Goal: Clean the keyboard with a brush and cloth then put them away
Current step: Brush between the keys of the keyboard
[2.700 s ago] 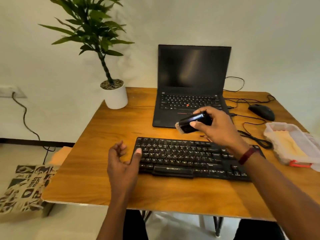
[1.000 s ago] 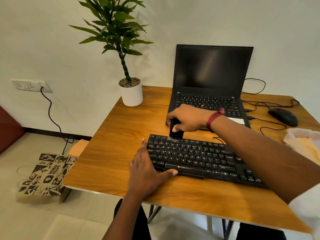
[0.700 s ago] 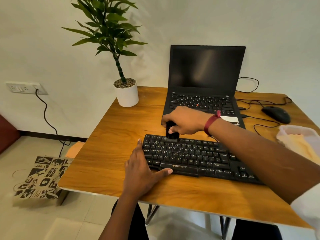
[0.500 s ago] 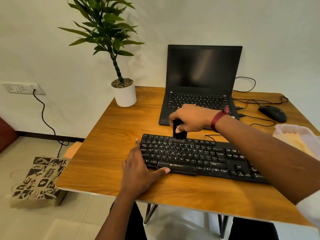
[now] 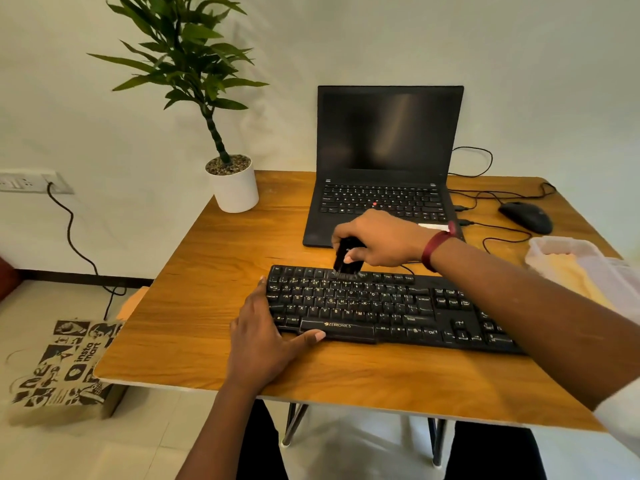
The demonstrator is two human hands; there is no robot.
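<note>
— Where is the brush found, and how is it pointed?
— The brush [image 5: 346, 258] is gripped in the right hand [image 5: 379, 237], the fingers being curled round its black body. It is held nearly upright, bristles down on the top key row of the keyboard [image 5: 398, 306].
— And the keyboard's long axis?
— It is laid left to right across the table [image 5: 207, 306], before the laptop [image 5: 388, 133]. Its left end is touched by the left hand [image 5: 266, 337], laid flat with fingers straight and thumb stretched along the front edge.
— The cloth?
— A yellow cloth [image 5: 575, 275] is seen in the clear container [image 5: 554, 241] at the right.

One keyboard [image 5: 381, 306], one brush [image 5: 346, 259], perhaps one cloth [image 5: 576, 277].
</note>
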